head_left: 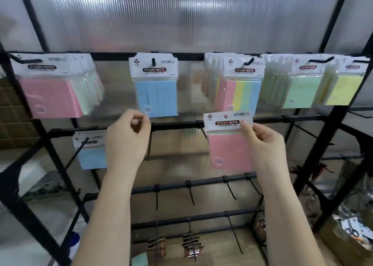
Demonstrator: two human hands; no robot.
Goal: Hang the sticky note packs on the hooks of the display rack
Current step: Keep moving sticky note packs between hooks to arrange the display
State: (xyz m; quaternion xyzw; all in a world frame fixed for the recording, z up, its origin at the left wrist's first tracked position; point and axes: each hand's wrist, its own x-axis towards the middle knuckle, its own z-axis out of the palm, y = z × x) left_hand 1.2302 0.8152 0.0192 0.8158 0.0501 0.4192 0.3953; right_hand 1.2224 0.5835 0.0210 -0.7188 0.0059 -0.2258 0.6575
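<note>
My right hand [262, 144] pinches a pink sticky note pack [228, 144] by its white header card, holding it upright in front of the second rail [177, 125] beside a bare hook [203, 133]. My left hand [129, 136] is raised with curled fingers just below the blue pack [156, 96] on the top rail; whether it holds anything is unclear. The top rail carries a pink stack [52, 96], a multicolour stack [238, 92], a green stack [300, 92] and a yellow pack [347, 90]. Another blue pack [90, 154] hangs lower left.
Black hooks jut from the two lower rails [191, 185]; some bottom ones [191, 243] hold small carded items. A ribbed translucent panel [181, 19] backs the rack. Black frame posts [314, 164] flank it. A box [351, 231] of goods sits at lower right.
</note>
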